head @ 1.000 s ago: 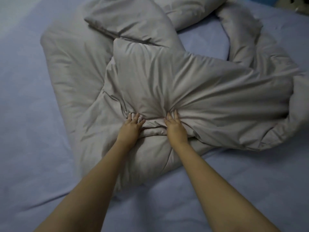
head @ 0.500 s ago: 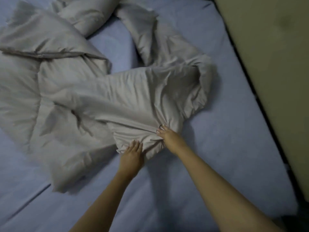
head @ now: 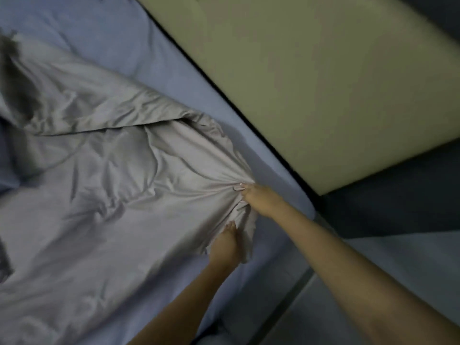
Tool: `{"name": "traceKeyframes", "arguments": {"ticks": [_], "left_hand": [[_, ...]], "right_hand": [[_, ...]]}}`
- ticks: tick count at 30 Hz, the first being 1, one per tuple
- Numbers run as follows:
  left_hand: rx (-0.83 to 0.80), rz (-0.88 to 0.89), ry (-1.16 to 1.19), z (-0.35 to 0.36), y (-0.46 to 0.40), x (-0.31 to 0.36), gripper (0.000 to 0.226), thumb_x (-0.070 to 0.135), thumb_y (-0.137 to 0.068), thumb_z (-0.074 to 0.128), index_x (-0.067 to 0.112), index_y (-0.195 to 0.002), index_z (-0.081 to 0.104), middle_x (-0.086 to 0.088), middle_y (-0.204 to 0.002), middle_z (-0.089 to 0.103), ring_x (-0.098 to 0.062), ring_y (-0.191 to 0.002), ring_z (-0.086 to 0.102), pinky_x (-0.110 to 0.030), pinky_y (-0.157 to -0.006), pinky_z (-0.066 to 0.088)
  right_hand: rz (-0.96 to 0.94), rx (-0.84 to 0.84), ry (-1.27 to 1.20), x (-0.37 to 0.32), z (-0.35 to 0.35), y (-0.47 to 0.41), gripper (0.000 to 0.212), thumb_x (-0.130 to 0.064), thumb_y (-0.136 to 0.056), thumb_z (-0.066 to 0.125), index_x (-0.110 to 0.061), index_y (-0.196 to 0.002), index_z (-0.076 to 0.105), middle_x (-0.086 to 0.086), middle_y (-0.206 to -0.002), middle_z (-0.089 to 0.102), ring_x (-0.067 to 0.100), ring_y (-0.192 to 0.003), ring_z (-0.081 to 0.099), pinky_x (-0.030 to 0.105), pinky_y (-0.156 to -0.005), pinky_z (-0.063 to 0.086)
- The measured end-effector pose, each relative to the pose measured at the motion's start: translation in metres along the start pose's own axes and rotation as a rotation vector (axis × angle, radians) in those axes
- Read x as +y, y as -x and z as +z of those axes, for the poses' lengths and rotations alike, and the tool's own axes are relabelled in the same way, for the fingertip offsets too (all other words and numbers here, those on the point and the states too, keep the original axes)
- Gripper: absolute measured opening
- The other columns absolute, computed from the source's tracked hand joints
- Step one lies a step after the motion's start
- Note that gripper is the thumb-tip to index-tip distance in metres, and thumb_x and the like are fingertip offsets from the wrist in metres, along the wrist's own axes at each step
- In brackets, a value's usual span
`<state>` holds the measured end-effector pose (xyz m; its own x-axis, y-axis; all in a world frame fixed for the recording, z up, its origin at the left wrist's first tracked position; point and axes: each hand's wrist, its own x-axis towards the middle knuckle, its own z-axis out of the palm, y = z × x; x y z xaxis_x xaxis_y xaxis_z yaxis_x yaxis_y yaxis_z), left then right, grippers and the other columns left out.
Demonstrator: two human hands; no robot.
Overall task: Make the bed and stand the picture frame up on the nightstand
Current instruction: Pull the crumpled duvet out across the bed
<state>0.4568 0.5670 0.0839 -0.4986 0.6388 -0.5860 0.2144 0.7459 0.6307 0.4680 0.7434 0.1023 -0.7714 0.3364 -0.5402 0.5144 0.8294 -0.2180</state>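
Observation:
A grey duvet (head: pixel 104 195) lies crumpled across the blue bed sheet (head: pixel 119 41), stretched toward the bed's right corner. My right hand (head: pixel 261 197) grips a bunched corner of the duvet near the mattress edge. Just below it, my left hand (head: pixel 225 247) holds the duvet's edge, its fingers tucked under the cloth. Folds radiate from both grips. No picture frame or nightstand is in view.
A pale padded headboard (head: pixel 311 83) runs diagonally along the bed's right side. The mattress corner (head: pixel 306 207) lies just right of my hands. Beyond it are a dark wall (head: pixel 398 190) and grey floor (head: pixel 373 282).
Both hands have dragged the duvet from the middle of the bed to its right corner by the headboard. The duvet has spread out flatter and the view has swung right.

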Motion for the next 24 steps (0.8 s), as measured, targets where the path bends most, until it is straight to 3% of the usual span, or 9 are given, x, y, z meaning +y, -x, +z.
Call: {"name": "traceKeyframes", "arguments": {"ticks": [2, 4, 7, 9, 11, 15, 18, 21, 24], "left_hand": [[-0.021, 0.002, 0.044, 0.023, -0.018, 0.04, 0.034, 0.024, -0.101, 0.039, 0.006, -0.124, 0.057, -0.017, -0.12, 0.064, -0.034, -0.113, 0.06, -0.041, -0.096, 0.049], [-0.117, 0.044, 0.045, 0.039, -0.038, 0.081, 0.038, 0.027, -0.104, 0.036, 0.0, -0.111, 0.062, -0.023, -0.114, 0.066, -0.036, -0.107, 0.061, -0.04, -0.09, 0.045], [-0.24, 0.154, 0.105, 0.058, -0.061, 0.126, 0.043, 0.033, -0.105, 0.032, 0.004, -0.091, 0.06, -0.03, -0.11, 0.065, -0.038, -0.102, 0.062, -0.034, -0.078, 0.041], [-0.318, 0.219, 0.056, 0.067, -0.072, 0.134, 0.046, 0.034, -0.106, 0.03, 0.002, -0.121, 0.06, -0.026, -0.131, 0.058, -0.036, -0.12, 0.055, -0.031, -0.093, 0.04], [-0.352, 0.276, -0.11, 0.069, -0.08, 0.122, 0.047, 0.031, -0.106, 0.028, 0.006, -0.144, 0.042, -0.021, -0.144, 0.049, -0.033, -0.131, 0.048, -0.031, -0.104, 0.035], [-0.324, 0.305, -0.503, 0.056, -0.094, 0.061, 0.051, 0.03, -0.104, 0.034, 0.008, -0.15, 0.03, -0.015, -0.156, 0.032, -0.031, -0.143, 0.031, -0.038, -0.112, 0.032], [-0.308, 0.224, -0.677, 0.032, -0.091, 0.009, 0.058, 0.037, -0.103, 0.032, 0.011, -0.154, 0.017, -0.01, -0.162, 0.015, -0.031, -0.15, 0.014, -0.042, -0.12, 0.021], [-0.257, 0.155, -0.741, -0.001, -0.076, -0.035, 0.06, 0.039, -0.104, 0.029, 0.01, -0.154, 0.014, -0.01, -0.163, 0.012, -0.029, -0.151, 0.011, -0.041, -0.122, 0.018], [-0.205, 0.098, -0.763, -0.035, -0.056, -0.073, 0.06, 0.039, -0.104, 0.027, 0.01, -0.155, 0.012, -0.01, -0.163, 0.012, -0.028, -0.151, 0.01, -0.041, -0.122, 0.017]], "right_hand": [[-0.012, -0.003, 0.018, 0.042, -0.019, -0.001, 0.047, -0.015, -0.096, 0.044, -0.019, -0.143, 0.045, -0.002, -0.152, 0.038, 0.021, -0.136, 0.042, 0.027, -0.112, 0.033], [0.023, 0.044, 0.093, 0.084, -0.036, -0.002, 0.045, -0.02, -0.095, 0.044, -0.021, -0.14, 0.049, 0.001, -0.149, 0.044, 0.021, -0.134, 0.044, 0.028, -0.113, 0.034], [0.066, 0.08, 0.164, 0.128, -0.044, -0.005, 0.043, -0.025, -0.097, 0.042, -0.018, -0.139, 0.048, 0.003, -0.148, 0.044, 0.021, -0.139, 0.038, 0.032, -0.117, 0.027], [0.125, 0.034, 0.198, 0.14, -0.04, -0.01, 0.045, -0.023, -0.099, 0.038, -0.015, -0.143, 0.042, 0.005, -0.153, 0.036, 0.023, -0.143, 0.03, 0.033, -0.118, 0.022], [0.257, 0.012, 0.072, 0.141, -0.026, -0.015, 0.049, -0.02, -0.099, 0.036, -0.01, -0.147, 0.035, 0.01, -0.154, 0.032, 0.026, -0.143, 0.028, 0.035, -0.117, 0.021], [0.444, -0.066, -0.04, 0.131, -0.001, -0.008, 0.053, -0.016, -0.101, 0.023, -0.008, -0.153, 0.017, 0.008, -0.161, 0.01, 0.023, -0.149, 0.007, 0.037, -0.122, 0.004], [0.38, -0.181, -0.007, 0.11, 0.02, 0.007, 0.049, -0.014, -0.101, 0.024, -0.01, -0.149, 0.029, 0.005, -0.159, 0.017, 0.029, -0.147, 0.016, 0.042, -0.12, 0.015], [0.287, -0.23, 0.086, 0.077, 0.041, 0.018, 0.048, -0.01, -0.098, 0.028, -0.009, -0.146, 0.034, 0.009, -0.153, 0.03, 0.031, -0.141, 0.025, 0.042, -0.116, 0.023], [0.223, -0.239, 0.131, 0.036, 0.05, 0.026, 0.049, -0.011, -0.097, 0.031, -0.009, -0.146, 0.033, 0.009, -0.154, 0.029, 0.031, -0.143, 0.024, 0.042, -0.116, 0.026]]}}
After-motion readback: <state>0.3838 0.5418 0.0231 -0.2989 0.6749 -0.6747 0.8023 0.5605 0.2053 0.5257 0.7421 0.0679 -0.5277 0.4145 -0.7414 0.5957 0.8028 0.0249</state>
